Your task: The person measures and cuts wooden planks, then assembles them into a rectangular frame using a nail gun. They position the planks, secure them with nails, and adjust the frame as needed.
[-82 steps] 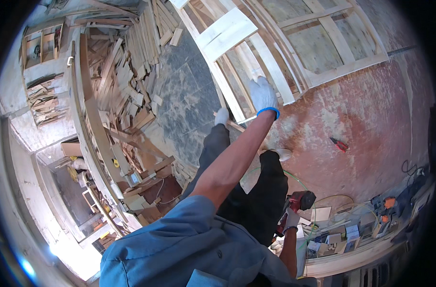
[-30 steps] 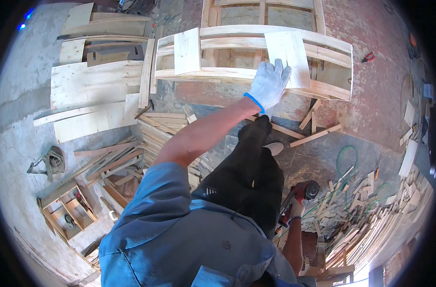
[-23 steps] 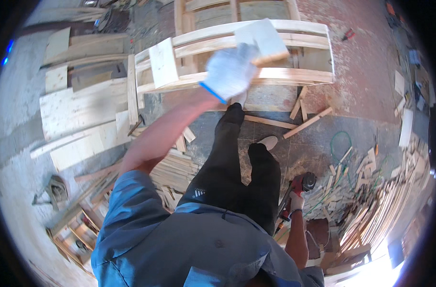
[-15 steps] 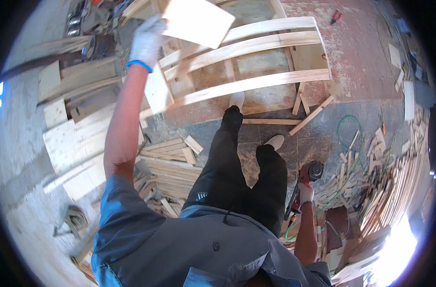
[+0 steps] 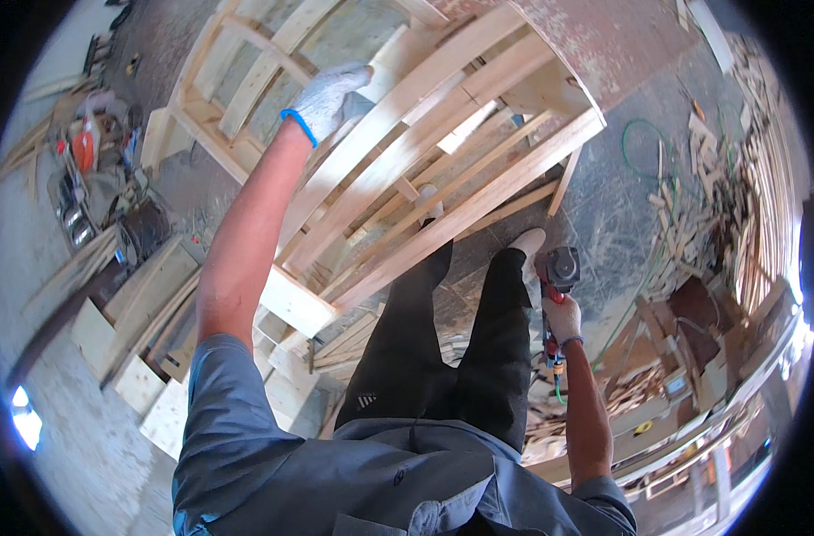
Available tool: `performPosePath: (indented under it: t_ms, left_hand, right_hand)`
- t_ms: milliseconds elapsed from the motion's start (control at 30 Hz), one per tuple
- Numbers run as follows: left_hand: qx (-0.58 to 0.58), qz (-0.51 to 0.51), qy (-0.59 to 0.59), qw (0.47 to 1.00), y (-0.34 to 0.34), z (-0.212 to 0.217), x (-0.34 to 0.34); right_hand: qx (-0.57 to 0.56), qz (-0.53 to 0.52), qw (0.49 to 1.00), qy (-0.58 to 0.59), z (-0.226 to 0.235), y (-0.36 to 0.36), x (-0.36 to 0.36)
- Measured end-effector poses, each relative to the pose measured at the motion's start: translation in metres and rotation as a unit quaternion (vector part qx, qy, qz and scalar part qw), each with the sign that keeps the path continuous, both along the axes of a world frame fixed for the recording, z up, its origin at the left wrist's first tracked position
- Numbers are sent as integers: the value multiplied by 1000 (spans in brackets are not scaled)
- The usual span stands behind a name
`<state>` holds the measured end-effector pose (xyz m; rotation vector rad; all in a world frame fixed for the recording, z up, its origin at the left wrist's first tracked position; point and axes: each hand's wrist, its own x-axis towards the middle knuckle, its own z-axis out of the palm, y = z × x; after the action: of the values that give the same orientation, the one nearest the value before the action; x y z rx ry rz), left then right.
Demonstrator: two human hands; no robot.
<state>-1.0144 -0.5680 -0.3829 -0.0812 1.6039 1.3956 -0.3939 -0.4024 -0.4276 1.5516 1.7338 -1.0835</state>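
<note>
- Half a second ago the left hand (image 5: 328,96) held a flat square board raised over the far end of the wooden frame (image 5: 425,170); now that board is out of the hand, and where it went cannot be told.
- The frame has swung in the view: before, its long rails ran nearly level across the top; now they slant from the lower left up to the upper right, and the frame fills the upper middle.
- The left arm, earlier stretched steeply up on the left, now reaches up and rightward from the shoulder, ending over the frame's upper left part.
- The left hand wears a white glove with a blue cuff. Its fingers (image 5: 353,75) are loosely bent, not clenched, lying against or just above a pale slat of the frame; whether they actually grip the slat cannot be told.
- The right hand (image 5: 563,317), also in a white glove, hangs low by the right leg as before, its fingers wrapped tightly around the handle of a red and black power tool (image 5: 557,272).
- The tool sits just beside the right shoe, its head uppermost, a green hose (image 5: 639,147) lying on the floor beyond it.
- The frame stands on the concrete floor (image 5: 604,214) directly ahead of the person's feet, with scrap wood (image 5: 720,196) heaped to the right.
</note>
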Motion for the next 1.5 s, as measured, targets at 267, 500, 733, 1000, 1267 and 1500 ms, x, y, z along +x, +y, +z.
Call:
performPosePath:
  t_ms: [267,500,733,1000,1267,1500]
  left_hand:
    - [42,-85,-146,985,46,7,8]
    - [62,-136,-169,974,54,3,-11]
    - [45,-173,-197,964,83,15,-25]
    - [-35,-141,5,989,95,20,7]
    - [-29,-137,-34,990,94,29,7]
    - [-39,-138,21,989,94,35,10]
  right_hand:
    - [-68,-80,994,-3,4,-73,-48]
    - [-32,-98,995,12,-4,-98,-36]
    - [-21,-97,994,-43,-6,-90,-23]
    - [-33,-122,990,-61,-26,-90,-14]
    - [-19,-107,994,9,-38,-92,-28]
    - [-11,-103,995,7,-44,-93,-35]
